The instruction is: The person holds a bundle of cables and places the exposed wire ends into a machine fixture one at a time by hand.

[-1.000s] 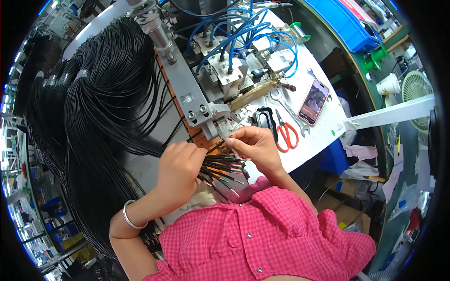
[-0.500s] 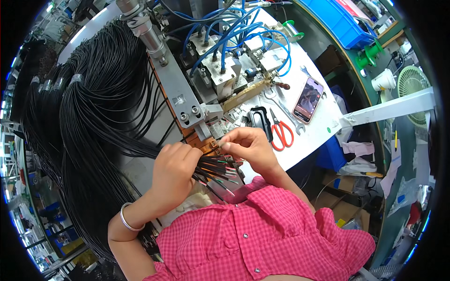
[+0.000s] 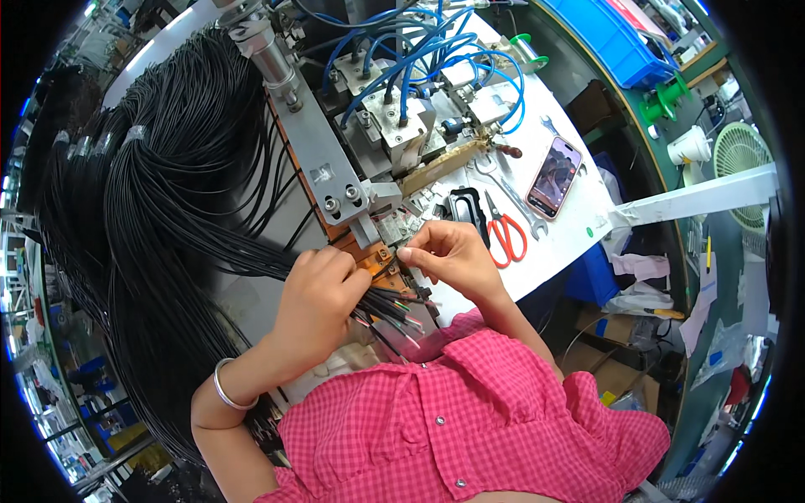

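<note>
My left hand is closed around a bundle of thin black cables. Their cut ends, showing white, red and green inner wires, stick out past its fingers toward my shirt. Thumb and index finger of my right hand are pinched together beside the copper-coloured block of a bench machine. Whatever is between those fingertips is too small to make out. A single black cable end lies over the block, close to both hands. The machine's metal arm reaches down just above the block.
A large mass of black cables covers the left side. Blue air hoses loop over the machine. On the white table right of it lie red-handled scissors, wrenches and a phone. A blue bin stands at the far right.
My right hand has shifted slightly up, its thumb and fingertip still together. My left hand has moved a little to the right with the cable bundle. The view has shifted slightly.
</note>
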`<state>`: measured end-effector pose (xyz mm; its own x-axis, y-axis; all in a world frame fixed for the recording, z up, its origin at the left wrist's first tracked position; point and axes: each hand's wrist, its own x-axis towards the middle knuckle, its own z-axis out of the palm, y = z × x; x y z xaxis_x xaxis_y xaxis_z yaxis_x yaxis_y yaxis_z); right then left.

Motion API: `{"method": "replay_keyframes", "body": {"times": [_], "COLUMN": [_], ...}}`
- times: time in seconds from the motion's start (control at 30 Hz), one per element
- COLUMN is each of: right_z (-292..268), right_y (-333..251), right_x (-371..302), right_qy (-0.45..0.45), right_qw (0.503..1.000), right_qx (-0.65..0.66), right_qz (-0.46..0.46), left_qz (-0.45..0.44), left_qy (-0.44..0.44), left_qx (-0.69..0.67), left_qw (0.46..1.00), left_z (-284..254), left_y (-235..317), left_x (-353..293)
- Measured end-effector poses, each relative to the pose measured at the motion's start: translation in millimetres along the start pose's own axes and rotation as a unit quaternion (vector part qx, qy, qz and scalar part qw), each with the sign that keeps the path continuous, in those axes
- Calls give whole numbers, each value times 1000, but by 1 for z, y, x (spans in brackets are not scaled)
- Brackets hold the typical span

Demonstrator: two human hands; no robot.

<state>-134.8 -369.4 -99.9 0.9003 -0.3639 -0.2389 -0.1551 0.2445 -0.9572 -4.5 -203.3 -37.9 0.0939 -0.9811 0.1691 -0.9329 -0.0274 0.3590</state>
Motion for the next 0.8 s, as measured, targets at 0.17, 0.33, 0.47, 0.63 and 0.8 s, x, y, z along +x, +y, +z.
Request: {"method": "replay_keyframes", "body": {"times": [0.17, 0.33, 0.47, 0.63, 0.8], "right_z": [1, -10, -10, 2, -2], "right_y": [6, 4, 5, 4, -1], "right_x": [5, 13, 10, 3, 7], "right_qy": [-16, -121, -116, -31, -57], "right_qw": [998, 988, 984, 997, 995], "right_qx": [33, 45, 75, 34, 34], "right_qz": [60, 81, 113, 63, 75], "left_qz": [-28, -39, -26, -30, -38], "left_qy": [38, 4, 7, 10, 13], "left_qx": [19, 36, 49, 41, 46], "left_qw": [999, 999, 998, 999, 998], "left_z": [2, 6, 9, 7, 0], "left_y": [1, -2, -2, -1, 2], "left_x": [0, -3, -2, -2, -1]}}
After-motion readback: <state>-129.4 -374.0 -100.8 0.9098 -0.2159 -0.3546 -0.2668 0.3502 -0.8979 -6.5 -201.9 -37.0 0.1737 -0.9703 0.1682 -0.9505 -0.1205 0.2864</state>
